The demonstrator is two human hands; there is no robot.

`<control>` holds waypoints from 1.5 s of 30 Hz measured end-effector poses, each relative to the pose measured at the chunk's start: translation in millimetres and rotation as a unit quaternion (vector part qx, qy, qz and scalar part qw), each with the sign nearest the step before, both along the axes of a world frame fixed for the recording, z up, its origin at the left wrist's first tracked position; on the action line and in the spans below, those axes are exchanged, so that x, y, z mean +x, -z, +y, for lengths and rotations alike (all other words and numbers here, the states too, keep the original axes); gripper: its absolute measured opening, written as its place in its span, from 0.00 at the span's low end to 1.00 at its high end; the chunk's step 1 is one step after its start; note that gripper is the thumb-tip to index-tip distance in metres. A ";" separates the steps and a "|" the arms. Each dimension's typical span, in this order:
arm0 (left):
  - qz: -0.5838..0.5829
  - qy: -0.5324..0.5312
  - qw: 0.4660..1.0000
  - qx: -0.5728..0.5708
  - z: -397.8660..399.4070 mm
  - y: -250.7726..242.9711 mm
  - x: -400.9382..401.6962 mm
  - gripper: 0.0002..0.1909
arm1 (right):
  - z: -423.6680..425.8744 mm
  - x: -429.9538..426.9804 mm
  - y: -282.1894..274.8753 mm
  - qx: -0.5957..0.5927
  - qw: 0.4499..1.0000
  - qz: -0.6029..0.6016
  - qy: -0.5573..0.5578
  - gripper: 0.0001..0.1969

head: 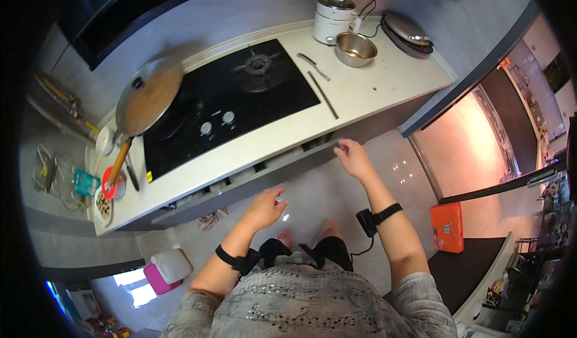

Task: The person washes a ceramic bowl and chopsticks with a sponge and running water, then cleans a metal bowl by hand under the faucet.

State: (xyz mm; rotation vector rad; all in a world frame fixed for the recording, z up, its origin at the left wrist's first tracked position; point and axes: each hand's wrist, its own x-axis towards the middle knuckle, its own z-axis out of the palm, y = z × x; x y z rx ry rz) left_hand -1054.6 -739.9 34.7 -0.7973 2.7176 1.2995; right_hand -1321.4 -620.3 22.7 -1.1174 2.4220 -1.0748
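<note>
Over the floor in front of the counter, my left hand (267, 208) is empty, its thumb and fingers loosely apart. My right hand (354, 156) has bent fingers with a gap to the thumb. It is beside the right end of a grey drawer front (270, 172); whether a fingertip touches it cannot be told. The drawer stands partly pulled out under the countertop (252, 153), and only a narrow strip of its contents shows. Above it is a black gas cooktop (198, 112) with two knobs. A glass-lidded pan (151, 99) with a wooden handle sits on its left side.
At the right stand a steel bowl (355, 51), a white electric pot (333, 22) and a dark electric griddle (408, 33). A peeler-like tool (314, 66) and a dark stick (322, 94) lie nearby. Left are a plate of chopped food (103, 207), a red-lidded tub (118, 187) and a black-handled knife (132, 177).
</note>
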 end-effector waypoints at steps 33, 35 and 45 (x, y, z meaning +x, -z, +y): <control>-0.123 -0.386 0.905 0.128 -81.1 31.4 -376.0 0.13 | -23.6 -273.9 -9.0 0.025 0.907 -0.415 0.060 0.14; 0.026 -0.442 0.854 0.272 -75.7 31.6 -338.8 0.17 | -21.1 -258.0 -9.8 0.047 0.914 -0.401 0.046 0.14; -0.099 -0.194 0.959 -0.180 -35.6 -9.3 -271.8 0.37 | -44.3 -213.1 1.3 0.111 0.909 -0.400 -0.035 0.17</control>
